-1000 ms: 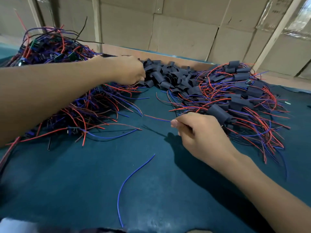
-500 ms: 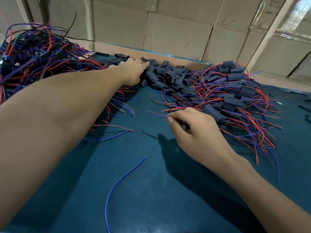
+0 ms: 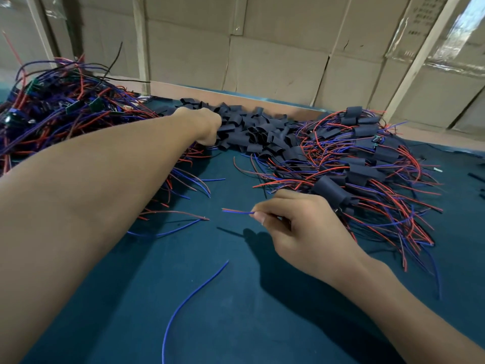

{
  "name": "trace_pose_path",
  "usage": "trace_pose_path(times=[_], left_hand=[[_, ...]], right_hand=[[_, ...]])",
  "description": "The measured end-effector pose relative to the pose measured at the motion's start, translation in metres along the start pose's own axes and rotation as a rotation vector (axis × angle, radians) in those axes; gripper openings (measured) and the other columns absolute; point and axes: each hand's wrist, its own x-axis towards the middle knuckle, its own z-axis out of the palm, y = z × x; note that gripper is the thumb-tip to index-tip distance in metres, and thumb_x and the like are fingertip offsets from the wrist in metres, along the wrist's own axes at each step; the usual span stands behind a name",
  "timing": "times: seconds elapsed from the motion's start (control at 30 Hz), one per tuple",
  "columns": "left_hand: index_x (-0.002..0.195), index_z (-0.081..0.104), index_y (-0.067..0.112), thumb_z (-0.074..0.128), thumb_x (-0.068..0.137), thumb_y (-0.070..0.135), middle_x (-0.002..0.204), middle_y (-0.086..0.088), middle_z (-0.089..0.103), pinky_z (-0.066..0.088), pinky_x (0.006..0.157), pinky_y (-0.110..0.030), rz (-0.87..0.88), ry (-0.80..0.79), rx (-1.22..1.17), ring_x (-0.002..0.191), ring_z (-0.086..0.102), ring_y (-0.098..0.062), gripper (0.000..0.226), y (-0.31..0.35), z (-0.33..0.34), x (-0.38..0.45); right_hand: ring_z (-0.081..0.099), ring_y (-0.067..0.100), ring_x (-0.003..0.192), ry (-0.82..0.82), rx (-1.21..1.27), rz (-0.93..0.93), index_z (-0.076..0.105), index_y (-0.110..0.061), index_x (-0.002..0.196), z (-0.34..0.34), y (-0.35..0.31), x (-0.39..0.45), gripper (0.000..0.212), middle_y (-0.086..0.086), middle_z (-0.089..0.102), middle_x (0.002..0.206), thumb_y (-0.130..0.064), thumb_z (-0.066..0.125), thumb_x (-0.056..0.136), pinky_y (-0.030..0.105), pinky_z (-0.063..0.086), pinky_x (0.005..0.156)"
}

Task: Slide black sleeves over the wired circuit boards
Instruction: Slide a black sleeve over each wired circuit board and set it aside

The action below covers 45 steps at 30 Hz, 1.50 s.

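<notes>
Black tubular sleeves [image 3: 259,127] lie heaped — the left hand [image 3: 203,124] digs among them, its grasp hidden; the right hand [image 3: 301,229] pinches thin red-and-blue wire ends [image 3: 236,211].

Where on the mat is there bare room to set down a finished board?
Bare mat lies near the front, broken only by a loose blue wire, and between the left arm and right hand. Crowded: unsleeved boards far left, black sleeves at back, sleeved boards right.
</notes>
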Motion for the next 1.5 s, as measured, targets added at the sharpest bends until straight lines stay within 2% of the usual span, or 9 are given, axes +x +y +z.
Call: trace_pose_path(times=[0.13,0.33,0.43,0.57,0.7,0.87,1.17,1.37,1.5], left_hand=[[0.097,0.055,0.009,0.053,0.094,0.008,0.086,-0.007,0.048,0.033,0.076,-0.046,-0.012,0.113,0.035,0.077,0.042,-0.028,0.004,0.005,0.002,-0.007],[0.116,0.060,0.006,0.062,0.093,0.029,0.127,-0.020,0.048,0.034,0.099,-0.052,0.094,0.483,0.154,0.120,0.040,-0.039,0.032,-0.013,0.020,-0.020],[0.109,0.051,0.007,0.052,0.100,0.031,0.111,-0.017,0.059,0.041,0.089,-0.043,0.311,0.556,-0.176,0.105,0.054,-0.036,0.026,-0.004,0.014,-0.051],[0.106,0.048,0.026,0.054,0.099,0.027,0.074,0.005,0.067,0.045,0.056,-0.019,0.398,0.379,-0.827,0.065,0.066,-0.010,0.010,0.015,0.010,-0.126],[0.104,0.047,0.035,0.052,0.085,0.029,0.076,0.004,0.067,0.045,0.054,-0.023,0.408,0.360,-1.040,0.056,0.055,-0.010,0.021,0.029,0.017,-0.184],[0.106,0.043,0.028,0.065,0.091,0.022,0.066,0.010,0.054,0.038,0.052,-0.017,0.379,0.421,-1.003,0.055,0.049,-0.008,0.028,0.041,0.040,-0.197],[0.125,0.046,0.021,0.046,0.103,0.020,0.104,0.017,0.062,0.039,0.080,-0.011,0.540,0.400,-0.899,0.099,0.055,-0.002,0.022,0.027,0.052,-0.203],[0.111,0.050,0.016,0.051,0.097,0.005,0.086,0.018,0.048,0.035,0.073,-0.007,0.610,0.431,-0.788,0.084,0.048,0.008,0.017,0.030,0.047,-0.210],[0.102,0.051,0.016,0.057,0.095,0.026,0.086,0.006,0.053,0.043,0.072,-0.028,0.585,0.535,-0.696,0.079,0.048,-0.010,0.013,0.031,0.044,-0.215]], right_hand=[[0.055,0.021,0.075,0.012,-0.026,0.005,0.076,-0.014,0.095,-0.001,0.002,0.002,0.012,-0.002,0.060,0.079,-0.012,0.064,0.096,0.034,0.045,0.068],[0.054,0.017,0.075,0.106,0.010,0.000,0.073,-0.004,0.091,-0.005,0.001,0.003,0.011,-0.003,0.062,0.077,-0.002,0.063,0.094,0.015,0.035,0.068],[0.057,0.012,0.077,0.162,0.100,0.073,0.076,-0.012,0.093,-0.003,0.001,0.002,0.012,-0.002,0.067,0.082,-0.008,0.065,0.095,0.011,0.038,0.071],[0.056,0.014,0.075,0.273,0.135,0.087,0.076,-0.016,0.087,-0.003,-0.002,0.003,0.013,-0.007,0.063,0.077,-0.011,0.067,0.094,0.011,0.036,0.067],[0.055,0.012,0.074,0.377,0.145,0.041,0.077,-0.015,0.088,-0.004,-0.006,0.002,0.011,-0.005,0.062,0.076,-0.014,0.068,0.095,0.013,0.036,0.067],[0.052,0.004,0.069,0.399,0.132,0.000,0.080,-0.015,0.091,0.000,-0.010,-0.002,0.008,-0.012,0.054,0.072,-0.014,0.073,0.093,0.011,0.035,0.067],[0.051,0.007,0.067,0.418,0.129,-0.100,0.080,-0.017,0.096,0.005,-0.019,-0.005,0.010,-0.003,0.053,0.073,-0.016,0.071,0.094,0.010,0.034,0.068],[0.047,0.003,0.066,0.303,0.083,-0.100,0.081,-0.019,0.094,0.010,-0.019,-0.008,0.011,-0.003,0.050,0.073,-0.022,0.070,0.094,0.015,0.033,0.063],[0.050,0.016,0.064,0.282,0.095,-0.100,0.081,-0.018,0.091,0.007,-0.020,-0.008,0.012,-0.001,0.049,0.071,-0.024,0.071,0.092,0.030,0.040,0.058]])
